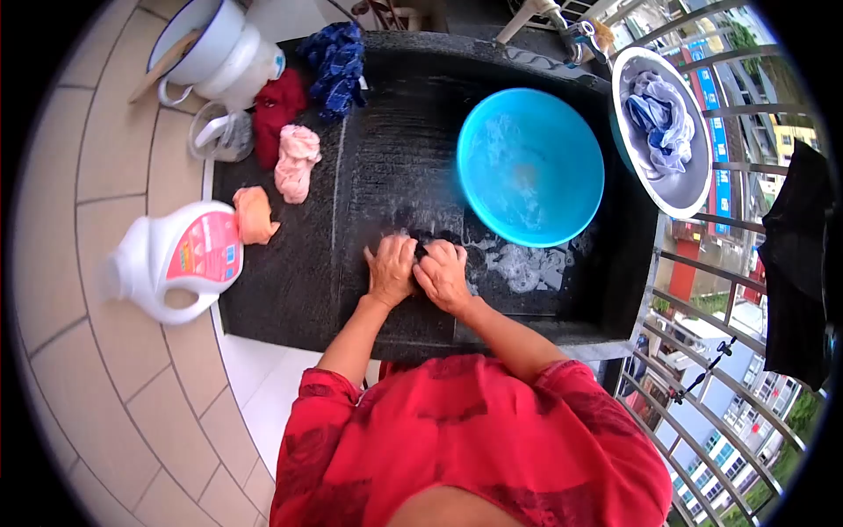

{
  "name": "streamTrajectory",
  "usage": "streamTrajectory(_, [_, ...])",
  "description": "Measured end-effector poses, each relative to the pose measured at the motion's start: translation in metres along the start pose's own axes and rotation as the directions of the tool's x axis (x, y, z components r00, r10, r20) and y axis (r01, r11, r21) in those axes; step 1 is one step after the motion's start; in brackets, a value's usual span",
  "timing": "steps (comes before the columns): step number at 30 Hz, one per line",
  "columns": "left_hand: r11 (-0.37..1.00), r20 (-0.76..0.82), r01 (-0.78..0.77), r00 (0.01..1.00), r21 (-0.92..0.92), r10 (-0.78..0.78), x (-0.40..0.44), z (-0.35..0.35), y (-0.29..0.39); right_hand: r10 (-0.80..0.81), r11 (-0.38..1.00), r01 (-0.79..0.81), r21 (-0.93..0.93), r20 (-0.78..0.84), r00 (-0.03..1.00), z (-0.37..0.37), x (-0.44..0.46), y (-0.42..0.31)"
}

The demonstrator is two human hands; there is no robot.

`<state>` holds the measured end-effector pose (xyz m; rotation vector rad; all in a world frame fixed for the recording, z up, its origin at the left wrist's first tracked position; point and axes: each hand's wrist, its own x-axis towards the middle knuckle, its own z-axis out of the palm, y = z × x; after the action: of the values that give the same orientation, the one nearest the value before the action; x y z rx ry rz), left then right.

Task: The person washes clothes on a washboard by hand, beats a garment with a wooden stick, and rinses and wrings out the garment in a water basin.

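Observation:
Both hands press side by side on a small dark wet cloth (432, 237) against the ridged black washing slab (399, 149). My left hand (392, 269) has its fingers curled over the cloth's left part, thumb out to the side. Just beside it, my right hand (443, 276) is closed on the cloth's right part. Most of the cloth is hidden under the fingers. To the right, a blue basin (575, 198) holds sudsy water, and foam (527, 267) lies on the slab below it.
Left of the slab stand a white detergent jug (198, 255), a glass jar (230, 136) and an enamel pot (198, 57). Peach (255, 215), pink (298, 163), dark red (278, 114) and navy (334, 66) cloths lie nearby. A metal basin (698, 180) with laundry sits right, near a tap (584, 39) and railing (729, 279).

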<state>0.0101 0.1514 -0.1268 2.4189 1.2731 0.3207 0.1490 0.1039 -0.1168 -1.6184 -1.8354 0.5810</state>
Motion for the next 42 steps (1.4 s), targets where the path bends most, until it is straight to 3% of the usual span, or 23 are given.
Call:
streamTrajectory(1, [0.999, 0.031, -0.018, 0.999, 0.042, 0.016, 0.011, 0.002, -0.004, 0.019, 1.000, -0.019, -0.004, 0.007, 1.000, 0.003, 0.011, 0.009])
streamTrajectory(2, [0.996, 0.062, -0.017, 0.998, 0.086, 0.012, 0.024, 0.008, -0.010, 0.012, 1.000, -0.012, 0.008, -0.095, 0.995, 0.008, 0.025, 0.021])
streamTrajectory(3, [0.991, 0.090, -0.017, 0.996, 0.129, 0.005, 0.037, 0.014, -0.013, 0.090, 0.996, -0.089, -0.019, 0.040, 0.995, 0.006, 0.041, 0.031])
streamTrajectory(5, [0.997, 0.131, 0.050, 0.990, 0.055, -0.057, 0.063, -0.003, 0.001, 0.078, 0.996, -0.082, 0.037, 0.091, 0.993, 0.009, 0.065, 0.053])
streamTrajectory(7, [0.971, 0.265, 0.235, 0.934, 0.041, -0.238, 0.080, -0.009, 0.007, 0.063, 0.998, -0.066, 0.020, 0.111, 0.992, 0.008, 0.083, 0.064])
streamTrajectory(9, [0.962, 0.307, 0.265, 0.911, 0.072, -0.274, 0.088, -0.012, 0.011, 0.040, 0.999, -0.041, 0.003, 0.133, 0.990, 0.006, 0.093, 0.069])
streamTrajectory(11, [0.927, 0.369, 0.347, 0.850, 0.145, -0.376, 0.093, -0.022, 0.021, 0.098, 0.962, -0.056, 0.269, -0.144, 0.985, 0.005, 0.097, 0.069])
streamTrajectory(12, [0.946, 0.216, 0.258, 0.930, 0.195, -0.298, 0.081, -0.003, 0.010, 0.044, 0.965, 0.014, 0.263, -0.213, 0.976, 0.005, 0.094, 0.073])
streamTrajectory(13, [0.955, 0.183, 0.222, 0.949, 0.197, -0.258, 0.080, -0.003, 0.011, 0.074, 0.962, 0.003, 0.273, -0.272, 0.959, -0.002, 0.086, 0.070])
streamTrajectory(15, [0.954, 0.150, 0.225, 0.955, 0.196, -0.256, 0.078, -0.002, 0.013, 0.202, 0.979, -0.193, 0.060, -0.362, 0.910, -0.013, 0.059, 0.072])
streamTrajectory(17, [0.955, 0.107, 0.216, 0.964, 0.205, -0.242, 0.075, 0.005, 0.011, 0.414, 0.879, -0.448, -0.163, -0.207, 0.887, -0.022, 0.033, 0.079])
streamTrajectory(19, [0.959, -0.010, 0.179, 0.983, 0.219, -0.182, 0.071, 0.006, 0.011, 0.366, 0.858, -0.351, -0.376, -0.032, 0.930, -0.028, 0.017, 0.100])
streamTrajectory(21, [0.947, 0.064, 0.245, 0.963, 0.208, -0.263, 0.072, 0.007, 0.012, 0.326, 0.916, -0.272, -0.294, 0.151, 0.933, -0.043, 0.020, 0.114])
streamTrajectory(23, [0.961, -0.083, 0.162, 0.986, 0.223, -0.147, 0.068, 0.006, 0.011, 0.227, 0.949, -0.176, -0.261, 0.182, 0.957, -0.043, 0.018, 0.128])
streamTrajectory(24, [0.961, 0.003, 0.197, 0.980, 0.195, -0.201, 0.070, 0.002, 0.012, 0.171, 0.964, -0.131, -0.231, 0.164, 0.971, -0.045, 0.013, 0.135])
streamTrajectory(26, [0.967, 0.029, 0.202, 0.978, 0.157, -0.209, 0.072, 0.000, 0.011, 0.174, 0.972, -0.125, -0.200, 0.252, 0.952, -0.063, 0.004, 0.137])
streamTrajectory(33, [0.977, 0.100, 0.200, 0.973, 0.068, -0.206, 0.070, -0.008, 0.013, 0.082, 0.979, -0.039, -0.202, 0.206, 0.975, -0.080, -0.013, 0.150])
streamTrajectory(36, [0.980, 0.066, 0.198, 0.978, 0.033, -0.200, 0.063, -0.009, 0.013, 0.288, 0.942, -0.217, -0.257, 0.285, 0.914, -0.091, -0.013, 0.140])
streamTrajectory(38, [0.995, -0.019, 0.101, 0.995, 0.006, -0.101, 0.047, -0.003, 0.012, 0.166, 0.972, -0.126, -0.200, 0.201, 0.965, -0.088, -0.002, 0.126])
streamTrajectory(40, [1.000, -0.011, -0.014, 1.000, 0.005, 0.014, 0.031, -0.014, 0.021, 0.183, 0.974, -0.194, 0.121, 0.093, 0.979, -0.087, 0.037, 0.073])
streamTrajectory(42, [0.998, -0.014, -0.050, 0.999, -0.040, 0.049, 0.015, -0.030, 0.033, 0.346, 0.811, -0.373, 0.451, 0.145, 0.927, -0.065, 0.059, 0.054])
